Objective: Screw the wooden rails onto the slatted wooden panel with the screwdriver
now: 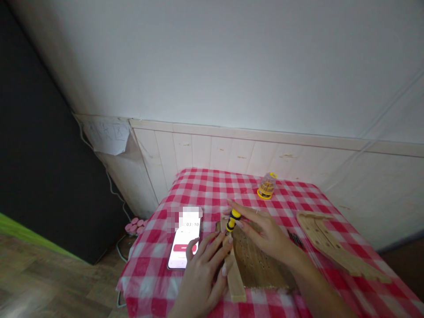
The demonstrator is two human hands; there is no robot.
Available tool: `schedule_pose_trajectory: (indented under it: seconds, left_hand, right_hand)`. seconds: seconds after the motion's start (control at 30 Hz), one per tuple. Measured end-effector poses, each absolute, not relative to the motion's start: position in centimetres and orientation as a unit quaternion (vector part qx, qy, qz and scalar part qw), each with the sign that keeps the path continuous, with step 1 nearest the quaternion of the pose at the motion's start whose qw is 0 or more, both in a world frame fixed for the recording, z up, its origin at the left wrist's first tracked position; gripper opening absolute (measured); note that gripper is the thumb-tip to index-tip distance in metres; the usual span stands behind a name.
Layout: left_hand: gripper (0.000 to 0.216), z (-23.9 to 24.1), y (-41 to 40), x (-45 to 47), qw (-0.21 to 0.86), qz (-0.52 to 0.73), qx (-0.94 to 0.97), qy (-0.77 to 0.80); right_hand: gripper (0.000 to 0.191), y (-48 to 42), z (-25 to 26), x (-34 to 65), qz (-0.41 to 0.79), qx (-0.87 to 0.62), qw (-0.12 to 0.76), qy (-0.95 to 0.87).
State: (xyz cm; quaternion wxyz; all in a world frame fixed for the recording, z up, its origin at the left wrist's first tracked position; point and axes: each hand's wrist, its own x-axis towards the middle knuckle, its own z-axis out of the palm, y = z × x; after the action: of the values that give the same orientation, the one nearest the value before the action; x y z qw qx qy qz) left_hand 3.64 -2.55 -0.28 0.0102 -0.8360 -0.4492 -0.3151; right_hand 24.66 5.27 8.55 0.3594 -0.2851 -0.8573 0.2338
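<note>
My right hand is closed on a short yellow and black screwdriver, which stands slightly tilted over a light wooden strip. The strip lies along the left edge of a brown wooden board dotted with small holes. Close to the screwdriver's lower end, my left hand presses its fingertips on the strip and grips it. Those fingers hide the screwdriver's tip and whatever it touches. Left of that hand lies a lit phone showing a timer, partly covered by the fingers.
A clear bit case with a yellow base stands at the back of the checked tablecloth. Several dark screws lie right of the board, beside curved wooden pieces. A panelled wall borders the table's far side.
</note>
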Motion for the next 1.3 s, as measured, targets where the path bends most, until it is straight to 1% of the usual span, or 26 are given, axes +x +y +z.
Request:
schedule_pose_trajectory:
  seconds: [0.2,0.33,0.4,0.5,0.6,0.67,0.8,0.97,1.07,1.17,1.3]
  left_hand:
    - [0.058,-0.4,-2.5,3.8,0.003,-0.312,-0.831,-0.461]
    - [0.060,-0.5,-2.6,3.8,-0.015,-0.309,-0.828,-0.467]
    - [0.061,-0.5,-2.6,3.8,-0.021,-0.307,-0.829,-0.468]
    - [0.060,-0.4,-2.6,3.8,-0.025,-0.305,-0.829,-0.468]
    - [0.060,-0.4,-2.6,3.8,-0.030,-0.306,-0.828,-0.469]
    - [0.059,-0.4,-2.6,3.8,-0.031,-0.307,-0.828,-0.468]
    - [0.059,-0.3,-2.6,3.8,-0.034,-0.302,-0.830,-0.468]
    - [0.059,-0.3,-2.6,3.8,-0.032,-0.301,-0.830,-0.468]
    - [0.057,-0.2,-2.6,3.8,-0.039,-0.304,-0.827,-0.471]
    - [0.056,-0.2,-2.6,3.9,-0.047,-0.305,-0.826,-0.472]
    - [0.056,-0.3,-2.6,3.8,-0.051,-0.307,-0.826,-0.471]
  right_hand:
    - [0.029,5.1,8.8,24.2,0.219,-0.319,0.394,-0.833]
    - [0.020,5.1,8.7,23.9,0.196,-0.323,0.425,-0.823]
    - [0.018,5.1,8.5,23.7,0.184,-0.326,0.441,-0.815]
    - [0.020,5.1,8.1,23.4,0.151,-0.337,0.466,-0.804]
    - [0.013,5.0,8.0,23.3,0.128,-0.346,0.458,-0.809]
    - [0.008,4.8,8.2,23.2,0.142,-0.340,0.439,-0.820]
    - [0.016,4.4,8.5,23.2,0.173,-0.336,0.409,-0.831]
    - [0.037,4.5,8.6,23.5,0.112,-0.311,0.384,-0.862]
    - [0.042,4.8,8.5,23.7,0.092,-0.301,0.371,-0.874]
    - [0.038,4.9,8.5,23.8,0.110,-0.300,0.383,-0.867]
    - [0.021,5.0,8.4,23.7,0.152,-0.315,0.410,-0.842]
